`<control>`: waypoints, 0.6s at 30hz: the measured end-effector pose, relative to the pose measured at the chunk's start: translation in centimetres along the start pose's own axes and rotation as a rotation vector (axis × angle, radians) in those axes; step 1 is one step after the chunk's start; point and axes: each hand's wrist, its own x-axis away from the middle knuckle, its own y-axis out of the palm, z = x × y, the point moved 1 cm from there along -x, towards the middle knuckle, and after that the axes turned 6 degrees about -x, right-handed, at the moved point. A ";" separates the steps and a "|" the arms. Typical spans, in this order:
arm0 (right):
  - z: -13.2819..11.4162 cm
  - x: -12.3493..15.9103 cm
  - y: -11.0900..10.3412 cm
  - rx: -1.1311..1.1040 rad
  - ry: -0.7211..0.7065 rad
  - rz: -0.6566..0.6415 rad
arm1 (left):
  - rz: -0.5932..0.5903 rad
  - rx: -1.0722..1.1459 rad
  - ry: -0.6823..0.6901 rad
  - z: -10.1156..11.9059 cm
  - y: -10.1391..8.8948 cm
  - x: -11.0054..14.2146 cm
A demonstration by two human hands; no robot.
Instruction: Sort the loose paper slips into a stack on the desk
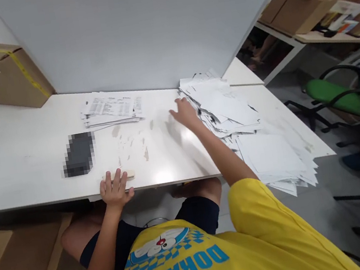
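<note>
At the front edge of the white table, my left hand [115, 189] lies with its fingers stretched and spread. Its fingertips rest over a small, flat, beige object [129, 174] whose kind I cannot make out, as it is partly covered. My right hand [183, 112] hovers over or touches the table just left of a messy pile of loose white papers [221, 105], fingers apart and nothing visible in them. Further left sits a neater stack of printed sheets [111, 108]. A dark, blurred-out object [80, 154] lies in front of that stack.
More blank-looking sheets [273, 156] overhang the table's front right edge. A taped cardboard box [0, 73] stands at the back left, against a grey partition [148, 29]. On the right are a green chair [339, 96] and a shelf with boxes [310, 2].
</note>
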 end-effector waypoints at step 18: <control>15.5 6.0 -7.6 0.073 0.243 0.158 | 0.052 0.055 -0.173 3.4 -0.9 0.2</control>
